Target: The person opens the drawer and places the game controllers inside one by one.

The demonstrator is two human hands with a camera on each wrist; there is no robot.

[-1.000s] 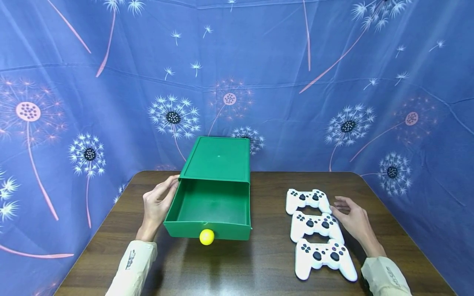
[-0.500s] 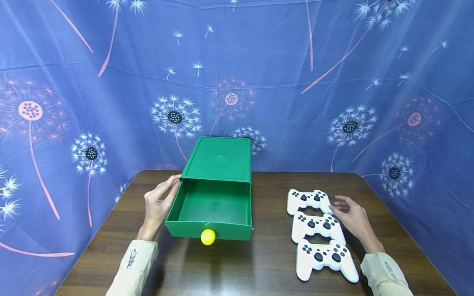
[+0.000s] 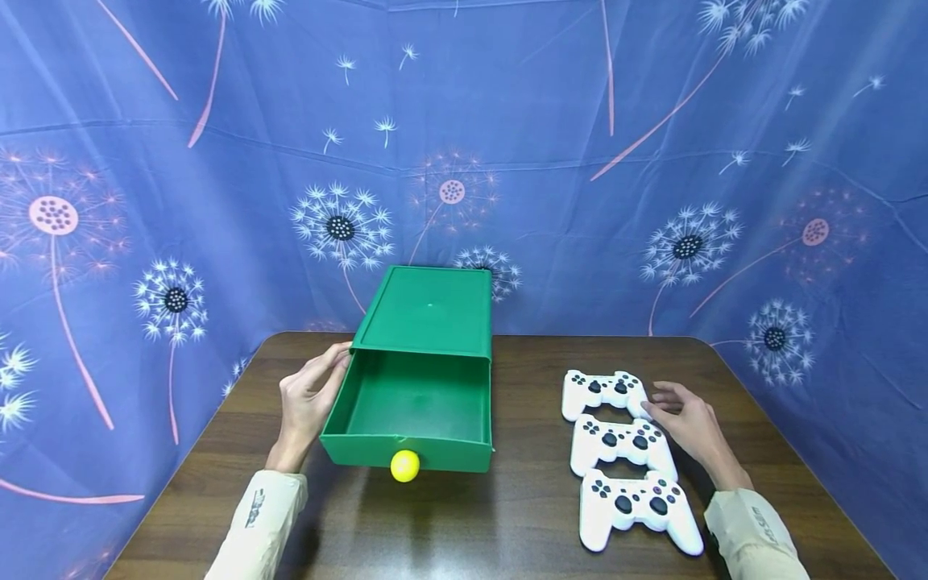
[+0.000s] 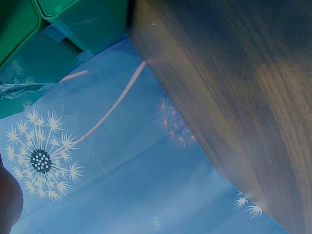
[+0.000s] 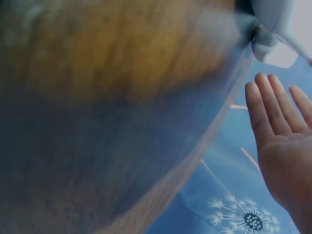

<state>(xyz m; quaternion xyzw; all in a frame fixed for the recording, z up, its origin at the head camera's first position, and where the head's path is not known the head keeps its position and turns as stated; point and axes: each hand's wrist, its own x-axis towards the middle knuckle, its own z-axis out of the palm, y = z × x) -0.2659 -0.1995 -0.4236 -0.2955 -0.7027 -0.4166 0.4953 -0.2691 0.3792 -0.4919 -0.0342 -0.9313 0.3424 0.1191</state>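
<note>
A green plastic drawer box (image 3: 428, 310) stands on the table. Its drawer (image 3: 413, 453) is pulled out towards me, with a bare floor and a round yellow knob (image 3: 404, 466) on the front. My left hand (image 3: 308, 403) touches the box's left side near the casing's front edge, fingers and thumb reaching forward. In the left wrist view the green box (image 4: 97, 24) shows at the top left. Three white game controllers (image 3: 623, 447) lie in a column on the right. Beside the farthest one is my right hand (image 3: 692, 427), fingers loosely bent; the right wrist view shows its fingers (image 5: 273, 105) holding nothing.
The brown wooden table (image 3: 536, 515) has angled far corners. Behind it hangs a blue cloth (image 3: 551, 201) with a dandelion print, which also runs along both sides. The controllers sit close together, right of the drawer box.
Both hands, the drawer box and the controllers keep their places. Only the whole head view shifts very slightly.
</note>
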